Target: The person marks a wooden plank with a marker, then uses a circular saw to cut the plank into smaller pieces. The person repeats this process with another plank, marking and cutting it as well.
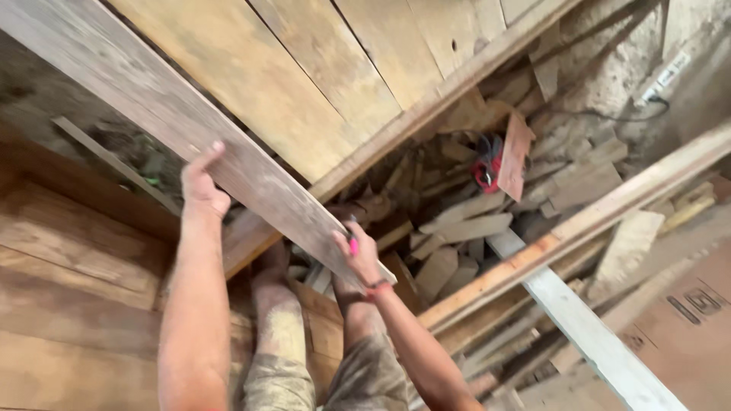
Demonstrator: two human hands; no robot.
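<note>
Closest to me, the person's bare legs in dusty shorts stand on wooden flooring. At the lower right lies a flat brown cardboard box with dark printed marks on its face. Above the legs, both arms reach up to a long grey weathered plank, which slants from the upper left down toward the middle. The left hand has its grip closed on the plank's lower edge, thumb up against the face. The right hand cups the plank's near end, a pink pencil-like thing tucked in its fingers and a red band at the wrist. Beyond lie a pale painted board, an orange-edged beam, a heap of wood offcuts and a red and black tool. Farthest, broad brown boards lean together.
</note>
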